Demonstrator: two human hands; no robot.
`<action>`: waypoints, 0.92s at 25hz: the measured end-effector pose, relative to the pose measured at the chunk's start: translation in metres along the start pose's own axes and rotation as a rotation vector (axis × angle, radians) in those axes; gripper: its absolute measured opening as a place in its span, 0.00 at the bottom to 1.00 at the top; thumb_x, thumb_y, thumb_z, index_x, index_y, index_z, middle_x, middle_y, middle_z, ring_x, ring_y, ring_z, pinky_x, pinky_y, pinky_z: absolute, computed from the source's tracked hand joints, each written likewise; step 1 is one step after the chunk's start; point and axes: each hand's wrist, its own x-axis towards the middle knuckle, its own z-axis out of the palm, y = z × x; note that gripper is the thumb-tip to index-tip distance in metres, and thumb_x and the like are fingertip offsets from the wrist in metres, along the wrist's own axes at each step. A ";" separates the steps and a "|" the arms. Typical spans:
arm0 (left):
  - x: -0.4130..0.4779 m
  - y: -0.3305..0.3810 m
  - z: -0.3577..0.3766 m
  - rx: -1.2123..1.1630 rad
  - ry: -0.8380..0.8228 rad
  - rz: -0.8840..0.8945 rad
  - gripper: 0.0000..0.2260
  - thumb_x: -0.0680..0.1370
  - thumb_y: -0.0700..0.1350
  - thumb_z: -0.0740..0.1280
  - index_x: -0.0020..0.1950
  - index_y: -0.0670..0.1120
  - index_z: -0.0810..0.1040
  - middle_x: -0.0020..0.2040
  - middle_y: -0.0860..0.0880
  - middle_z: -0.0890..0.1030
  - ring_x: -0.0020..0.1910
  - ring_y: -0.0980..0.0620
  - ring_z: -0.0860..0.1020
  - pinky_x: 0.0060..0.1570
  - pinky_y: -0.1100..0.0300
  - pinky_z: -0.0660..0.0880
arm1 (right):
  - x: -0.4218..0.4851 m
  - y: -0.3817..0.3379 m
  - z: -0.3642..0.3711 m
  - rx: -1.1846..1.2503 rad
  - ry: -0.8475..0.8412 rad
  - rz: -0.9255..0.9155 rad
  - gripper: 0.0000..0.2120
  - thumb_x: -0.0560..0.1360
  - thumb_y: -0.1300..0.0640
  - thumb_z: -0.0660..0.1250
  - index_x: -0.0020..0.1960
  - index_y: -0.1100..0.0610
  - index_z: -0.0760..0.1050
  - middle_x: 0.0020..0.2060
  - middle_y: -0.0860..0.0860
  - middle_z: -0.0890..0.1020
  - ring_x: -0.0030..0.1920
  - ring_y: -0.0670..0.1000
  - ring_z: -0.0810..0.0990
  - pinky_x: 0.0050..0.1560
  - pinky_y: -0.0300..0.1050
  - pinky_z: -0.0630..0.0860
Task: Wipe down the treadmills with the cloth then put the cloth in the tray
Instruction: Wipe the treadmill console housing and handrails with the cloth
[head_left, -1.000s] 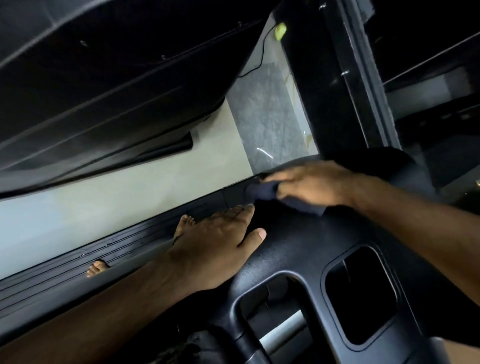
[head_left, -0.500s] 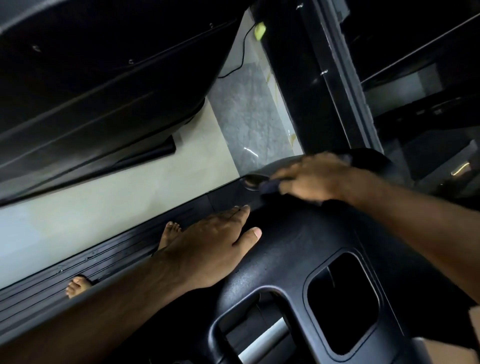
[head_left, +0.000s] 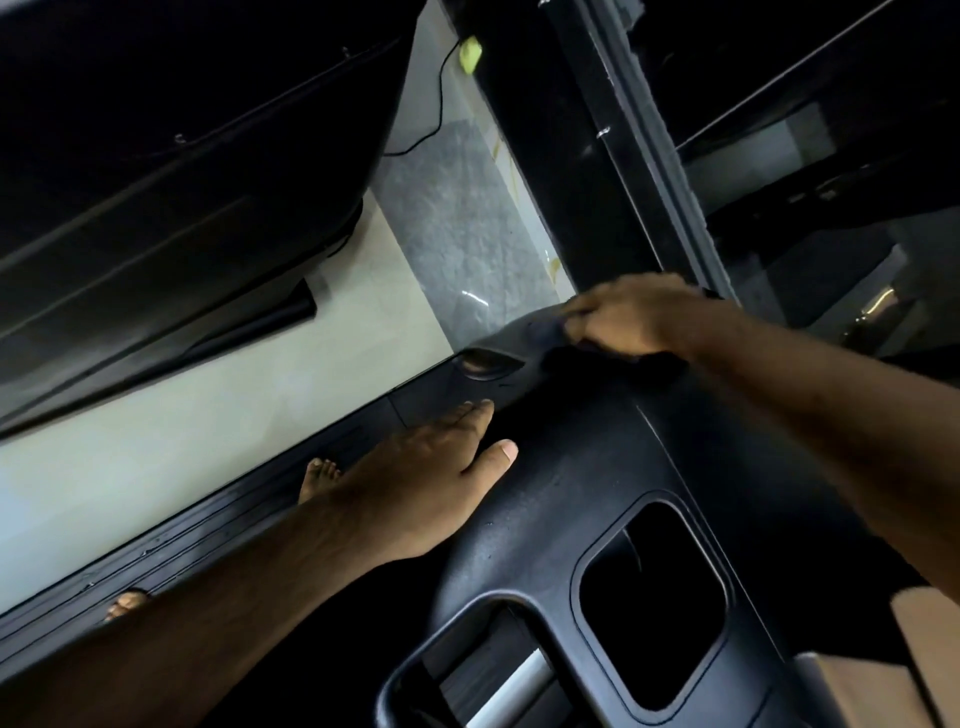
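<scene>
Treadmill console (head_left: 587, 467): black, textured, two recesses. The far rim is being wiped; this is probably best done with firm, overlapping strokes along the edge and into the small hollow beside it.
Left hand (head_left: 431, 483): flat on the console, fingers straight, holding nothing.
Right hand (head_left: 634, 317): palm down at the far rim, fingers curled over the cloth (head_left: 545, 330).
Cloth: dark, bunched, pressed against that rim.

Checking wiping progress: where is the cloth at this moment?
In the head view, the cloth is right of centre, held under the right hand on the far edge of the treadmill console, beside an oval recess.
</scene>
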 end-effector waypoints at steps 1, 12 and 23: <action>0.002 0.000 0.001 -0.005 -0.005 0.007 0.27 0.82 0.58 0.52 0.79 0.49 0.57 0.78 0.52 0.61 0.76 0.58 0.57 0.74 0.64 0.51 | 0.005 0.010 -0.004 -0.033 0.052 0.074 0.35 0.65 0.23 0.48 0.69 0.32 0.68 0.73 0.49 0.72 0.70 0.59 0.71 0.70 0.61 0.65; 0.028 0.011 0.007 -0.086 0.048 0.037 0.29 0.79 0.62 0.54 0.77 0.50 0.62 0.77 0.54 0.64 0.75 0.60 0.60 0.74 0.62 0.54 | 0.005 0.008 0.015 -0.075 0.097 0.035 0.24 0.75 0.34 0.57 0.68 0.40 0.73 0.69 0.53 0.75 0.69 0.59 0.72 0.69 0.62 0.62; 0.059 0.051 0.005 -0.090 0.044 0.077 0.24 0.82 0.53 0.58 0.78 0.50 0.62 0.77 0.54 0.63 0.75 0.57 0.60 0.69 0.68 0.53 | 0.015 0.051 0.033 0.386 0.405 0.643 0.25 0.75 0.41 0.60 0.71 0.46 0.67 0.71 0.52 0.67 0.72 0.61 0.62 0.64 0.70 0.63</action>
